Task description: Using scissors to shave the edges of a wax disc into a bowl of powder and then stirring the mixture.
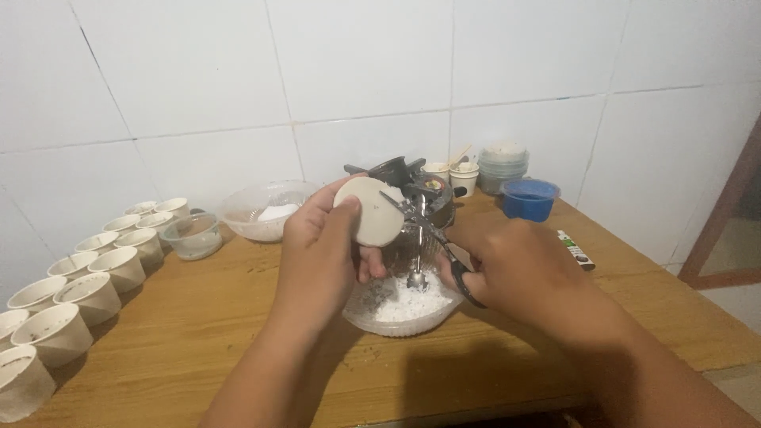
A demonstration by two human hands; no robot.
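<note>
Over the clear bowl (400, 321), my left hand (321, 257) pinches white disc (369, 211); right hand (511, 265) grips scissors (428, 230), blades touching its edge.

Both forearms reach forward and angle in toward each other above the clear bowl (400, 313). The left hand (321, 257) is raised over the bowl's left rim, fingers curled and thumb up, pinching a white disc (369, 211) upright. The right hand (515, 269) sits over the bowl's right rim, back upward, fingers through the handles of scissors (432, 230) whose tips touch the disc.
</note>
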